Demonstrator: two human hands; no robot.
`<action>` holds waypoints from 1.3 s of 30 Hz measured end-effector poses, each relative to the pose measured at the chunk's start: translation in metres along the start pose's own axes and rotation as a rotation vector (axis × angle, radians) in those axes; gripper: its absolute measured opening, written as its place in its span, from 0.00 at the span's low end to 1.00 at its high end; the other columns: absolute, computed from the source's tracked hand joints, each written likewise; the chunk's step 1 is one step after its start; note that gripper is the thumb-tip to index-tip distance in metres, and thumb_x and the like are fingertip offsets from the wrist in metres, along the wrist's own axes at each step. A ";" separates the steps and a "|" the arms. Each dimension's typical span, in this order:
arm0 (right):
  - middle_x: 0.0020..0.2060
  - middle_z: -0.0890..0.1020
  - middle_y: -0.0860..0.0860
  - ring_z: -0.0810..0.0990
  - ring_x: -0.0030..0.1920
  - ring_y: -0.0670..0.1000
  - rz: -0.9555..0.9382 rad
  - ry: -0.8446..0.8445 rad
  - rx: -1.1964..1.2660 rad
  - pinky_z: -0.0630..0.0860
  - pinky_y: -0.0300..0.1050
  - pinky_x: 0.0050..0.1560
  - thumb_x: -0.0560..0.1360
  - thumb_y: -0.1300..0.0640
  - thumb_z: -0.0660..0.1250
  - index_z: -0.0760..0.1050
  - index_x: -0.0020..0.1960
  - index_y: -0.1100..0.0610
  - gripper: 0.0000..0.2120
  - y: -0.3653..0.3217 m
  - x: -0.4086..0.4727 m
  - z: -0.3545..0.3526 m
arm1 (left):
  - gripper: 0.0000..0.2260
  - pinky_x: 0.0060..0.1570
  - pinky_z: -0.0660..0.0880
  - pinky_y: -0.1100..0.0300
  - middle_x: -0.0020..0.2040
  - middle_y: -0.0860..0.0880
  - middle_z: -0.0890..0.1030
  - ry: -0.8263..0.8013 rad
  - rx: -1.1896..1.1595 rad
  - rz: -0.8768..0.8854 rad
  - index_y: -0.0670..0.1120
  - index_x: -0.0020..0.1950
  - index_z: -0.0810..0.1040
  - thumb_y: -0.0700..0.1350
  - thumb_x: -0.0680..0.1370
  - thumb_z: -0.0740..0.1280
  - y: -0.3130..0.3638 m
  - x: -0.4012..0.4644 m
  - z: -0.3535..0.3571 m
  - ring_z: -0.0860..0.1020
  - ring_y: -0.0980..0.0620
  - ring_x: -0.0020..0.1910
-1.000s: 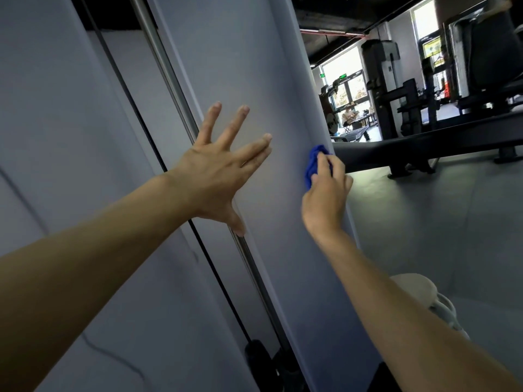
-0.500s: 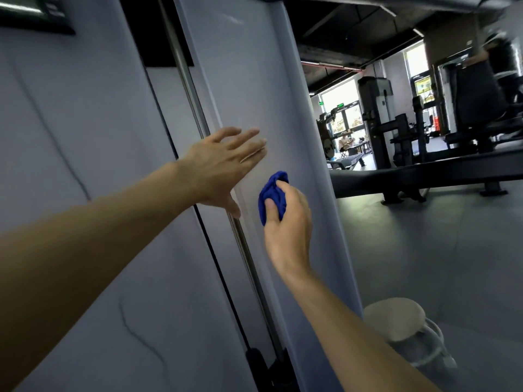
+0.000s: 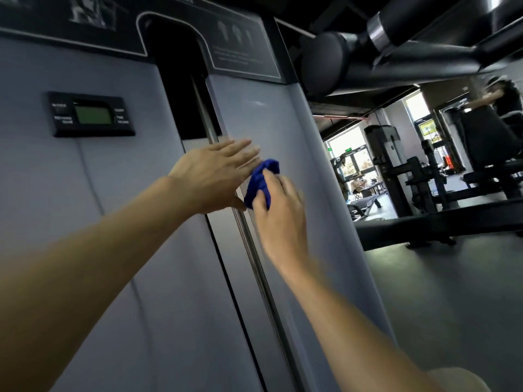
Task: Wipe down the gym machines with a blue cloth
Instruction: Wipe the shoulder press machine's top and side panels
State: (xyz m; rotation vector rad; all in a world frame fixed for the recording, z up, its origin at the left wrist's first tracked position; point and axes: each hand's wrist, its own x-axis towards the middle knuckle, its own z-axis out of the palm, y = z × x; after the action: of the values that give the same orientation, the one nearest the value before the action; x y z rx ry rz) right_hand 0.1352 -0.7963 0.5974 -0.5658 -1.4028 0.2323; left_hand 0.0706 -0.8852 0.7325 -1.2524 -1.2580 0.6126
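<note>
We see our right hand (image 3: 278, 213) gripping the bunched blue cloth (image 3: 261, 181) in curled fingers against the grey machine panel (image 3: 263, 120), left hand (image 3: 210, 176) alongside, fingers straight, touching the cloth.

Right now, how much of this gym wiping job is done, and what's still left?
Nothing shows for certain as finished; the grey panel bears no visible wipe marks either way. In hand: the right hand grips the bunched blue cloth against that panel beside the metal rod, while the left hand is held open next to it. Probably left: the panel with the small display and the dark machines farther back.
</note>
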 end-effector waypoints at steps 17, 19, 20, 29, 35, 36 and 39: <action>0.80 0.60 0.51 0.56 0.81 0.55 -0.044 0.068 -0.040 0.64 0.59 0.77 0.83 0.54 0.56 0.61 0.81 0.52 0.26 0.033 -0.006 0.021 | 0.52 0.82 0.41 0.45 0.85 0.43 0.40 0.032 0.013 -0.020 0.49 0.85 0.39 0.78 0.75 0.57 0.007 0.004 0.010 0.37 0.42 0.83; 0.80 0.61 0.50 0.58 0.80 0.54 -0.027 0.051 -0.028 0.68 0.62 0.74 0.84 0.51 0.52 0.63 0.81 0.51 0.25 0.059 -0.062 0.016 | 0.52 0.82 0.41 0.39 0.85 0.42 0.40 0.022 0.032 0.002 0.55 0.85 0.39 0.81 0.72 0.55 0.012 0.005 0.012 0.36 0.37 0.83; 0.80 0.61 0.49 0.59 0.80 0.54 -0.030 0.032 -0.032 0.69 0.63 0.73 0.84 0.51 0.52 0.63 0.81 0.51 0.25 0.070 -0.084 0.013 | 0.52 0.81 0.42 0.34 0.85 0.41 0.41 0.015 0.054 0.034 0.58 0.84 0.39 0.82 0.70 0.54 0.016 0.007 0.012 0.37 0.34 0.82; 0.79 0.63 0.50 0.57 0.81 0.52 -0.119 0.058 -0.166 0.44 0.61 0.81 0.86 0.57 0.56 0.62 0.81 0.50 0.24 0.078 0.047 0.010 | 0.47 0.76 0.42 0.25 0.85 0.44 0.41 0.006 0.135 0.098 0.66 0.81 0.33 0.85 0.68 0.45 0.028 0.008 0.014 0.38 0.34 0.83; 0.81 0.60 0.47 0.55 0.81 0.51 -0.071 -0.004 -0.101 0.61 0.59 0.79 0.79 0.68 0.66 0.62 0.81 0.49 0.35 0.131 -0.063 -0.010 | 0.45 0.76 0.42 0.25 0.85 0.44 0.39 -0.006 0.134 0.090 0.67 0.80 0.33 0.83 0.68 0.41 0.028 0.009 0.014 0.37 0.34 0.82; 0.81 0.59 0.46 0.53 0.82 0.51 -0.065 -0.022 -0.065 0.61 0.57 0.79 0.79 0.70 0.65 0.61 0.82 0.50 0.35 0.130 -0.052 -0.011 | 0.44 0.76 0.42 0.25 0.85 0.44 0.39 -0.010 0.142 0.091 0.67 0.80 0.32 0.83 0.69 0.40 0.028 0.009 0.014 0.36 0.33 0.82; 0.82 0.56 0.46 0.47 0.83 0.51 -0.131 -0.039 -0.070 0.53 0.47 0.79 0.81 0.68 0.63 0.58 0.83 0.51 0.34 0.108 0.033 -0.005 | 0.43 0.76 0.41 0.25 0.85 0.44 0.40 -0.015 0.149 0.105 0.67 0.80 0.32 0.82 0.69 0.40 0.028 0.007 0.013 0.37 0.33 0.82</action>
State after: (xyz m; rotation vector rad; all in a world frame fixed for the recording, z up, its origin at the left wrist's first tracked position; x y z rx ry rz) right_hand 0.1641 -0.6906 0.5714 -0.5274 -1.4842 0.0899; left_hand 0.0682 -0.8660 0.7070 -1.1965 -1.1422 0.7785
